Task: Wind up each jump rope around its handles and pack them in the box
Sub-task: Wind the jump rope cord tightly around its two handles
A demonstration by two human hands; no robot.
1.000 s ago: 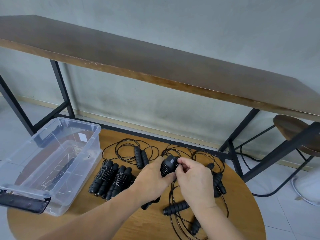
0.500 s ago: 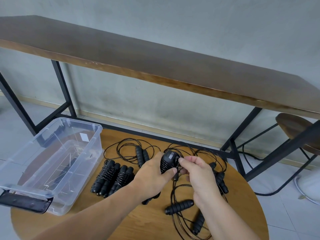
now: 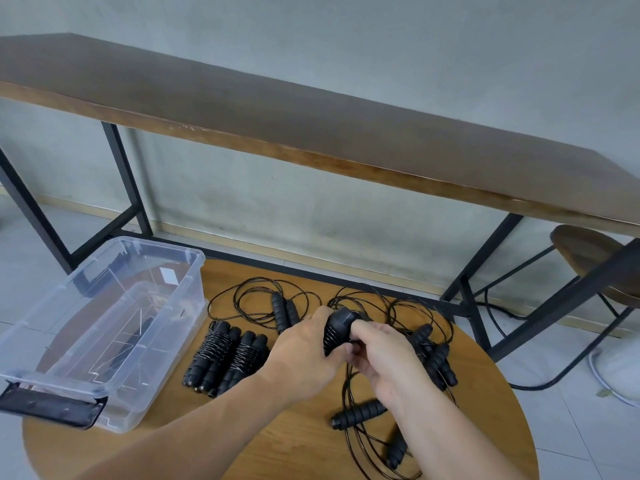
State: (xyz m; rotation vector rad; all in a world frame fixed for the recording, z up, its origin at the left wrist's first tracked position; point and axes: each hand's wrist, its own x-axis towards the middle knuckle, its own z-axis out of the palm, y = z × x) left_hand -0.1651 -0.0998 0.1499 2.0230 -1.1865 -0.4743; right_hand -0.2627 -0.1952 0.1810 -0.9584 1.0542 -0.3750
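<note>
Left hand [image 3: 304, 358] grips the rope bundle [image 3: 337, 332], fingers curled round the paired black handles with cord coiled over them; thumb lies along the near side. Right hand [image 3: 384, 355] meets the same bundle from the right, fingertips pinching at it; whether they hold cord or handle cannot be told, the contact being hidden by the fingers. Bundle is held above the round wooden table [image 3: 298, 441], roughly at its middle.

Two wound ropes [image 3: 227, 358] lie side by side on the table, just beside the right wall of the clear plastic box [image 3: 194, 271]. Box sits at the table's left edge, lid off, black latch [image 3: 48, 408] at its near end; contents hard to read through the transparent walls.

One loose rope [image 3: 284, 311] lies behind the wound pair, handles together, cord in open loops. More unwound ropes [image 3: 429, 351] lie tangled under and right of the hands; one handle [image 3: 358, 414] lies near the right wrist, another [image 3: 396, 452] nearer the front edge.

Behind: long dark bench [image 3: 311, 133] on a black frame, a stool [image 3: 588, 251] at right.
</note>
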